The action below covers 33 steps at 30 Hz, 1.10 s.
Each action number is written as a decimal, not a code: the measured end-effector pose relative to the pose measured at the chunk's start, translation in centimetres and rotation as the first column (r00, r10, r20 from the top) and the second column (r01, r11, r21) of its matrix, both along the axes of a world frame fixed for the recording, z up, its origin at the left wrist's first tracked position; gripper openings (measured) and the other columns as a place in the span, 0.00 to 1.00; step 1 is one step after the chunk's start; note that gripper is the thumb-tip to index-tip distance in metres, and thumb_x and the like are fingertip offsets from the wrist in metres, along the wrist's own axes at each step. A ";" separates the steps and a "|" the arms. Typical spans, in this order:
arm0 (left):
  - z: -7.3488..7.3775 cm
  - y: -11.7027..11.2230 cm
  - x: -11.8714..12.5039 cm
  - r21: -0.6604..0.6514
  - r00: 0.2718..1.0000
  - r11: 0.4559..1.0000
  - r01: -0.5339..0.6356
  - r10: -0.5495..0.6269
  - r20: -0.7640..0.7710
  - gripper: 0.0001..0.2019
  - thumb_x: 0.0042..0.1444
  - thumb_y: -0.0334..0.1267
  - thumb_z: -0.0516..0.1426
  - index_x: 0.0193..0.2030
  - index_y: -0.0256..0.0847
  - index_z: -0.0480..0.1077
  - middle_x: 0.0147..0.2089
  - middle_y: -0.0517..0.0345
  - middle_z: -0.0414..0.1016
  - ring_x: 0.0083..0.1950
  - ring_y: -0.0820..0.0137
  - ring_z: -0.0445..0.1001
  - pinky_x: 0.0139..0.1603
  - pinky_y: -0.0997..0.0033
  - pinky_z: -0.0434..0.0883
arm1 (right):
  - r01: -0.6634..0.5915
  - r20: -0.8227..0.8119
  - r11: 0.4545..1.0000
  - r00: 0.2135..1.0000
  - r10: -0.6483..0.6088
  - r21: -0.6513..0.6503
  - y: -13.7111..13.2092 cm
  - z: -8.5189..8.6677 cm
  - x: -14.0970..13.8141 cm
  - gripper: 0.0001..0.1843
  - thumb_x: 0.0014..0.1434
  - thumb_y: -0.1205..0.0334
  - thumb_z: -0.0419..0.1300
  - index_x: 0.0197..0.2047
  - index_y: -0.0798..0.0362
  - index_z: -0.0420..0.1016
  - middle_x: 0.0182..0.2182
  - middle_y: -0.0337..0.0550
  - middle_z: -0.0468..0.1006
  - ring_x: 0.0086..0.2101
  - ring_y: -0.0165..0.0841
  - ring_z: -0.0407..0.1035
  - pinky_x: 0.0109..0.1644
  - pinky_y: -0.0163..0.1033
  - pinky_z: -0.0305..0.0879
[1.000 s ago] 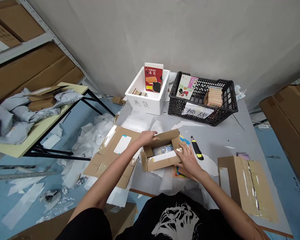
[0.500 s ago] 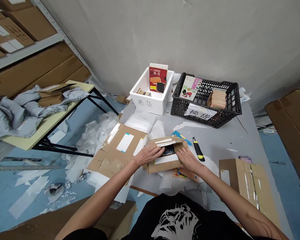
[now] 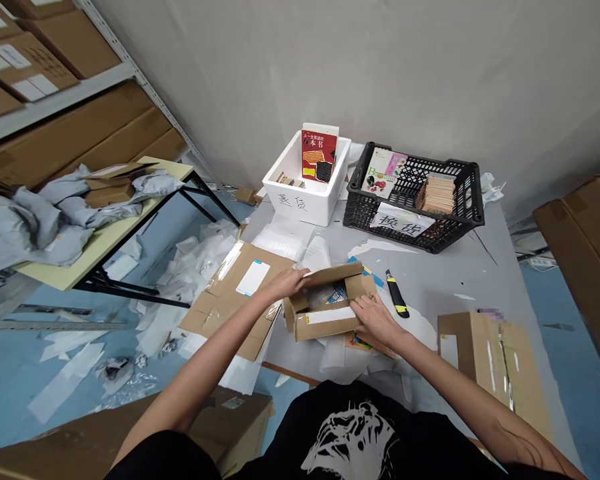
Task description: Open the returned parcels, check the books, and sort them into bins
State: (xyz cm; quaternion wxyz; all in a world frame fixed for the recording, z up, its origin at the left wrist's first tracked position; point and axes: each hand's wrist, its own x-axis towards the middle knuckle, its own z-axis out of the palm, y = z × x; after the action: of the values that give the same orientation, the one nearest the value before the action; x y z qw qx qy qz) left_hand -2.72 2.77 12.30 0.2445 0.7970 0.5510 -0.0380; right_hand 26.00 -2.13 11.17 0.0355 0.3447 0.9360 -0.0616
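A small open cardboard box [image 3: 325,321] sits on the grey table [image 3: 445,280] in front of me, with something in clear plastic wrap [image 3: 327,294] inside. My left hand [image 3: 286,283] grips the box's left back flap, fingers curled over its edge. My right hand [image 3: 375,315] lies against the box's right front side, fingers stretched along it. A black and yellow utility knife [image 3: 395,302] lies just right of the box.
A flattened cardboard box [image 3: 235,300] lies left of the small one. A white foam bin [image 3: 305,193] with a red book and a black crate [image 3: 415,200] with books stand at the back. A taped carton [image 3: 490,367] sits at right. Paper scraps litter the floor at left.
The box's flaps, pressed nearly closed half a second ago, now stand open again. My left hand moved from the top of the box back to its left flap.
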 end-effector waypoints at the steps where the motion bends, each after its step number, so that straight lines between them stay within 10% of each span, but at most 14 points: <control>1: 0.0 0.7 -0.6 -0.039 0.998 0.999 -0.026 0.028 0.056 0.16 0.61 0.45 0.45 0.44 0.39 0.68 0.36 0.51 0.76 0.40 0.63 0.74 0.43 0.67 0.68 | 0.002 0.006 0.999 1.000 -0.002 0.043 -0.1 0.1 0.1 0.11 0.56 0.62 0.61 0.41 0.53 0.66 0.37 0.44 0.70 0.40 0.39 0.62 0.50 0.44 0.50; 7: -0.6 2.4 -3.0 -0.132 0.981 0.984 -0.123 0.140 0.131 0.22 0.58 0.51 0.43 0.37 0.36 0.69 0.37 0.52 0.76 0.38 0.64 0.73 0.38 0.69 0.69 | 0.090 0.011 0.975 0.996 -0.094 0.204 -0.5 0.8 1.6 0.13 0.62 0.76 0.46 0.39 0.51 0.68 0.35 0.44 0.70 0.38 0.37 0.61 0.51 0.44 0.49; 16: -0.8 0.0 -0.7 0.011 0.975 0.976 -0.218 0.218 0.033 0.20 0.60 0.39 0.45 0.57 0.36 0.63 0.46 0.46 0.75 0.48 0.60 0.73 0.47 0.62 0.68 | 0.202 -0.147 0.973 0.972 -0.185 0.116 -2.0 -1.8 2.1 0.17 0.60 0.67 0.53 0.53 0.52 0.68 0.52 0.51 0.70 0.55 0.41 0.58 0.60 0.51 0.42; 21: -0.6 -5.4 3.0 0.404 0.977 0.898 0.176 -0.109 -0.182 0.23 0.59 0.22 0.42 0.60 0.36 0.60 0.55 0.41 0.69 0.57 0.61 0.67 0.56 0.58 0.63 | 0.136 -0.118 0.983 0.986 -0.121 0.124 -1.3 -1.1 1.9 0.19 0.62 0.73 0.48 0.52 0.49 0.70 0.49 0.46 0.75 0.50 0.37 0.63 0.61 0.49 0.41; 26: -2.1 -7.6 3.8 0.084 0.927 0.964 0.253 -0.216 -0.306 0.13 0.58 0.25 0.47 0.40 0.33 0.72 0.38 0.43 0.76 0.42 0.60 0.74 0.42 0.62 0.69 | 0.088 -0.052 0.991 0.995 -0.083 0.099 -1.4 0.7 1.4 0.15 0.61 0.73 0.50 0.43 0.49 0.74 0.41 0.44 0.77 0.42 0.36 0.67 0.59 0.48 0.44; 33: -4.0 -6.2 2.1 0.060 0.937 0.982 0.182 -0.154 -0.314 0.13 0.61 0.39 0.50 0.38 0.37 0.74 0.38 0.44 0.78 0.45 0.58 0.74 0.46 0.58 0.67 | 0.089 -0.036 0.995 0.996 -0.088 0.045 -1.7 0.3 0.8 0.12 0.60 0.74 0.52 0.36 0.50 0.75 0.35 0.43 0.77 0.40 0.36 0.68 0.59 0.49 0.42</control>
State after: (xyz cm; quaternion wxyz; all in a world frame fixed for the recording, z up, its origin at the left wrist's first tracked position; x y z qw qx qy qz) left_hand -0.58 -3.44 8.28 0.1162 0.8354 0.5133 -0.1582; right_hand 26.83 -3.82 11.48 0.0088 0.3854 0.9215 -0.0469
